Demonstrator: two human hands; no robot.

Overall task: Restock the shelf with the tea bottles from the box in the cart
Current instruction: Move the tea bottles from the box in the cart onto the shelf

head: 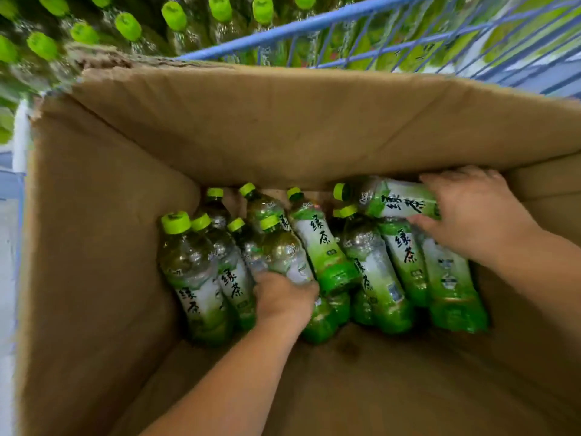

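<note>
Head view looks down into a deep, matte corrugated cardboard box (251,136) that sits in a blue wire cart (345,23). The tea bottles (327,247) lie heaped on its floor toward the far side, lime caps pointing away. The left grip (284,302) is curled round the middle bottle (281,247) at its label. The right grip (471,212) clasps the crosswise bottle (399,199), which tops the heap at far right. Being full, they are probably weighty and firm, though the thin clear plastic may dent and the glossy film labels may slip. The narrowed waist looks the surest hold. Shelved bottles (127,26) stand beyond the cart.
</note>
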